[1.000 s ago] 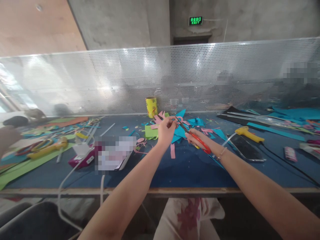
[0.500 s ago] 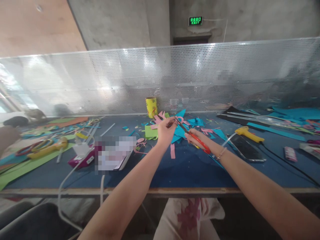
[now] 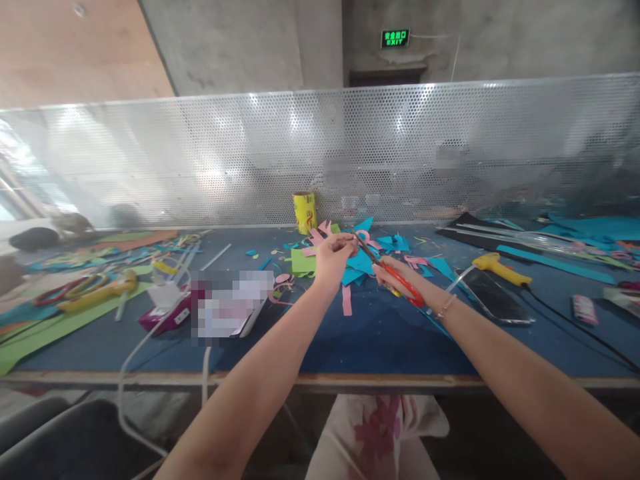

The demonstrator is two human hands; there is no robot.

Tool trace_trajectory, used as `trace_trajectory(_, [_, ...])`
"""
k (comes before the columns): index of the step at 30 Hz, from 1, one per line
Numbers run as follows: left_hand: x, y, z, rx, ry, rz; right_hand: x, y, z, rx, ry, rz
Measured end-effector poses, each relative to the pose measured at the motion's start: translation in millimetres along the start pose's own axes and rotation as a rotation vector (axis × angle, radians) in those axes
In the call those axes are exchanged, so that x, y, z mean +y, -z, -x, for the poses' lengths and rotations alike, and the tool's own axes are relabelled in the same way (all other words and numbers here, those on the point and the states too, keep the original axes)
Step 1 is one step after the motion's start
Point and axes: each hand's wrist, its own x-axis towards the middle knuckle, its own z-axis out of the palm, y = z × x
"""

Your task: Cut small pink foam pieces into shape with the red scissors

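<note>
Red-handled scissors [image 3: 405, 283] are gripped in my right hand [image 3: 393, 272], their dark blades pointing up and left to the fingertips of my left hand [image 3: 337, 257]. That left hand is closed in a pinch; whatever is between the fingers is too small to make out. Behind the blade tips shows a curled pink paper piece [image 3: 363, 235]. Under and around both hands lies a heap of blue paper scraps [image 3: 356, 270], with a green paper piece [image 3: 301, 262] to the left and a pink paper strip [image 3: 347, 301] in front.
A yellow tape roll [image 3: 305, 213] stands by the perforated metal screen [image 3: 240, 160]. To the right lie a yellow glue gun [image 3: 503, 269] and a dark phone [image 3: 493, 297]. Leftward are a purple power strip [image 3: 167, 319], another yellow glue gun [image 3: 100, 295] and paper sheets.
Both hands stay almost in place, with the scissors still at the left fingertips. The whole view has shifted slightly.
</note>
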Motion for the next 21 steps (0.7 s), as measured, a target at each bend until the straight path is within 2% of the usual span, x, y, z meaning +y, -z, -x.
trace_trajectory(8, [1.1, -0.4, -0.3, -0.007, -0.059, -0.021, 3.6, -2.2, -3.5, 0.011, -0.056, -0.012])
trace_trajectory(16, [-1.3, 1.9, -2.3, -0.019, -0.08, -0.063, -4.8, 0.5, -0.2, -0.019, -0.07, -0.003])
trace_trajectory(21, [-2.4, 3.1, -3.9, -0.022, -0.086, -0.081, 3.6, -1.5, -4.0, 0.002, -0.074, 0.028])
